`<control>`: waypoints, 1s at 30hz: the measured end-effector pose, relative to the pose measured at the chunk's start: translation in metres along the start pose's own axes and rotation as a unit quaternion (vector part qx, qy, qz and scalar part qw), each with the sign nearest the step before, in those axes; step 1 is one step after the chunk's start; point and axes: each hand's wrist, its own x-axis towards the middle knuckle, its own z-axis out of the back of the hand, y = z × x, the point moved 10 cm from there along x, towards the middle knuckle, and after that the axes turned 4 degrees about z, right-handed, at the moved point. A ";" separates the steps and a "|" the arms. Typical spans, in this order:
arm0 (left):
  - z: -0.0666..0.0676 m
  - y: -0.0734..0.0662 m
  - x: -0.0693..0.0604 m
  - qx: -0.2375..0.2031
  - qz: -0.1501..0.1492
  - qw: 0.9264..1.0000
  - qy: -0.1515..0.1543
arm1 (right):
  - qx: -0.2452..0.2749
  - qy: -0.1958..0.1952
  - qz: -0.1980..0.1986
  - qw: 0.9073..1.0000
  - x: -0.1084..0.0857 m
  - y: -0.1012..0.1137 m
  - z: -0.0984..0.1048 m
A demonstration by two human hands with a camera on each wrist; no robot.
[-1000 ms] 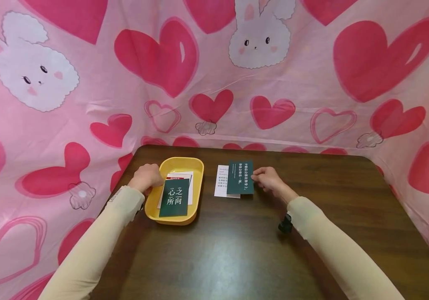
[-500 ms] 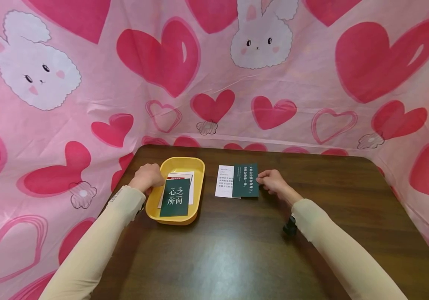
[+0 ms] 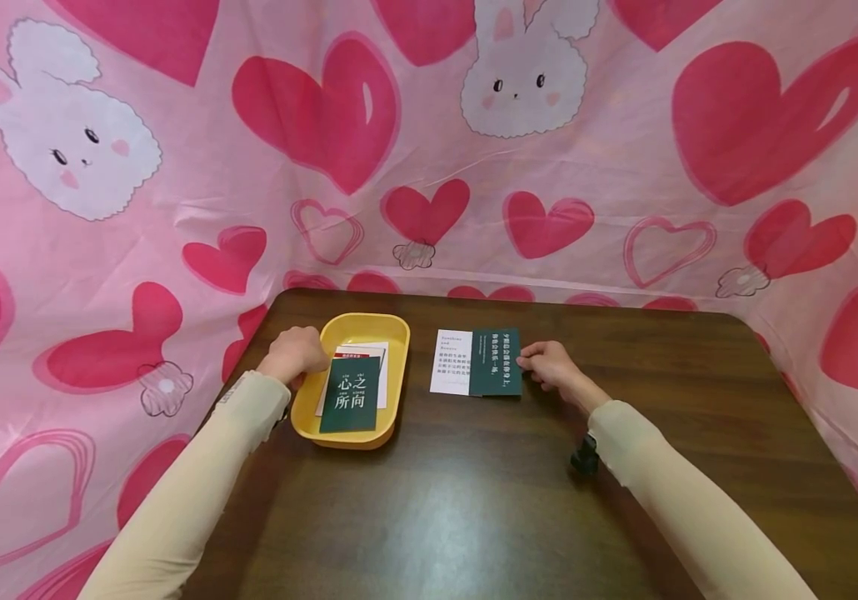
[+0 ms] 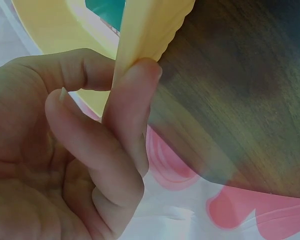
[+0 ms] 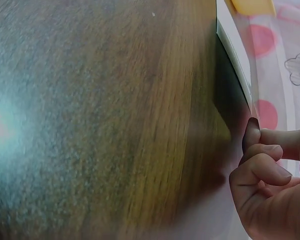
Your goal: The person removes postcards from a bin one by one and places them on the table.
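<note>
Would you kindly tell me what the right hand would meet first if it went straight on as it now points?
The right hand pinches a green card by its edge; just past that, it would probably meet the partly hidden white card, though height is hard to judge.

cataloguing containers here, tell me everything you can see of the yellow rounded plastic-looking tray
The yellow, oblong, plastic-looking tray has rounded corners and sloping walls. It sits upright on the dark brown wood-grain table, near the left edge, its longer sides running away from the person. The bare left hand pinches its left rim. Inside lie a dark green rectangular card with white characters and, partly beneath it, white printed paper; these hide much of its floor.
</note>
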 end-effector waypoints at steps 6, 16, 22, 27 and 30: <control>-0.001 0.000 -0.002 -0.010 -0.002 1.000 0.003 | 0.002 0.001 -0.006 1.000 0.000 -0.002 0.003; -0.001 0.000 -0.002 -0.012 0.000 1.000 -0.002 | 0.000 0.002 -0.007 1.000 0.000 -0.006 0.008; -0.001 0.001 -0.002 -0.008 0.000 1.000 0.000 | -0.005 0.002 -0.002 1.000 -0.001 -0.007 0.011; 0.001 0.001 -0.003 -0.010 0.005 1.000 0.000 | -0.013 0.002 0.007 1.000 0.000 -0.007 0.012; 0.001 0.000 -0.003 -0.009 0.004 1.000 0.000 | -0.019 -0.001 0.008 1.000 0.000 -0.007 0.012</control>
